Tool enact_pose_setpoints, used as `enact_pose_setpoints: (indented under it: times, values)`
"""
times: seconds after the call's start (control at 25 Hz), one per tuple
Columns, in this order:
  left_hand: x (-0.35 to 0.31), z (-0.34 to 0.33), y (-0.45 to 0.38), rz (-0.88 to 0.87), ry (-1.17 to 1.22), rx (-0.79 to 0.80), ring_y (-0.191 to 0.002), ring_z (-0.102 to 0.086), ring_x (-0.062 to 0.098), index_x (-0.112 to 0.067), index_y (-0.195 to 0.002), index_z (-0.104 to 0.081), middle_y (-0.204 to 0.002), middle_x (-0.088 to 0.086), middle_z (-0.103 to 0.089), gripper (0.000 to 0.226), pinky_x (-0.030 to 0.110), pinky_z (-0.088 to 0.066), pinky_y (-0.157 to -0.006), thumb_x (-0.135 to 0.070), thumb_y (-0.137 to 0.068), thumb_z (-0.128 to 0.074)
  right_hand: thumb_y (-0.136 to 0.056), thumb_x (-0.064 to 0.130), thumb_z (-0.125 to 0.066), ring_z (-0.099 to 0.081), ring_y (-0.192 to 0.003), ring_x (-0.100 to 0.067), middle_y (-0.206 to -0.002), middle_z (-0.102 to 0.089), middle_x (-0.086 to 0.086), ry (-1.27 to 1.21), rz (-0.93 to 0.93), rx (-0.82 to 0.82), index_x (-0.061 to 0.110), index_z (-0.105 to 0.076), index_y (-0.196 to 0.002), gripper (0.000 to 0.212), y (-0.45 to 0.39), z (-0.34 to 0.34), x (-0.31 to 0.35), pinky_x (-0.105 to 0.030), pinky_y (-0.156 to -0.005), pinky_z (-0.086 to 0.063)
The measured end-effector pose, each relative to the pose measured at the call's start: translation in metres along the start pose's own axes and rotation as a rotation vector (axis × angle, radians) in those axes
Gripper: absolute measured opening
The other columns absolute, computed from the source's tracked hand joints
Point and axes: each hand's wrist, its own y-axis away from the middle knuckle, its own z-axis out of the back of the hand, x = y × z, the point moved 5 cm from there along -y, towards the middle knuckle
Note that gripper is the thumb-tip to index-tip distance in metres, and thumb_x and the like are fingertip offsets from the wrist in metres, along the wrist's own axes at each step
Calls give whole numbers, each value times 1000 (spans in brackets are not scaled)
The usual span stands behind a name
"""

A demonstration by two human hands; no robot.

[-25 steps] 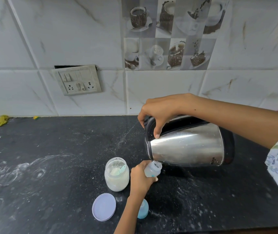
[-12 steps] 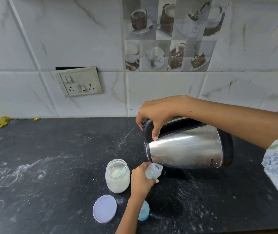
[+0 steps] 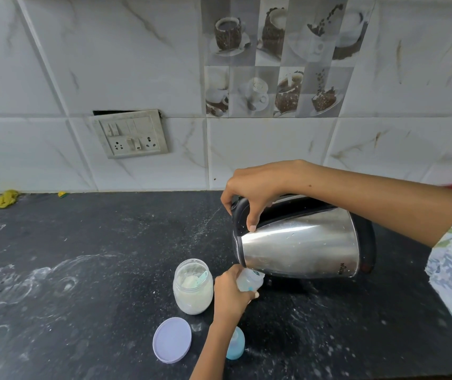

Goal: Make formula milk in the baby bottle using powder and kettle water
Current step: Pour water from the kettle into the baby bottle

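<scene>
My right hand (image 3: 255, 193) grips the black top handle of a steel kettle (image 3: 301, 246), which is tipped on its side with the spout to the left. Just under the spout my left hand (image 3: 231, 293) holds a small clear baby bottle (image 3: 252, 281), its open mouth tilted up against the spout. An open jar of white powder (image 3: 193, 287) with a pale green scoop inside stands left of that hand. Its lilac lid (image 3: 172, 340) lies flat in front. The bottle's blue teat cap (image 3: 235, 344) stands by my left wrist.
The black stone counter (image 3: 82, 270) is dusted with white powder smears on the left. A wall switch and socket plate (image 3: 131, 134) sits on the tiled wall behind. A yellow rag (image 3: 3, 198) lies at the far left by the wall.
Kettle, bottle and both hands hold nearly the same pose; the kettle stays tipped at the bottle's mouth.
</scene>
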Motion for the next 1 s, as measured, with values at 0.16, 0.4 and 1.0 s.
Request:
enact_pose_setpoints:
  times: [0.16, 0.4, 1.0]
  values:
    - [1, 1, 0, -10, 7, -5, -100, -58, 11, -17, -113, -60, -109, -3, -68, 59, 21, -46, -86, -16, -60, -85, -70, 25, -85, -53, -46, 11, -62, -55, 13, -112, 4, -68, 16, -65, -99, 36, 16, -7, -9, -11, -47, -41]
    - [7, 5, 2, 1, 47, -8, -96, -59, 10, -21, -108, -55, -101, -7, -65, 57, 18, -45, -80, -13, -61, -85, -73, 40, -80, -58, -61, -4, -71, -64, 10, -335, -90, -278, 30, -58, -102, 38, 74, -43, -56, -35, -64, -50]
    - [12, 5, 9, -2, 71, -73, -90, -63, 13, -20, -102, -52, -96, -5, -65, 54, 21, -49, -77, -4, -62, -84, -79, 25, -73, -63, -99, -9, -108, -63, -1, -966, -496, -1107, 22, -42, -110, 43, 160, -193, -81, -20, -78, -52]
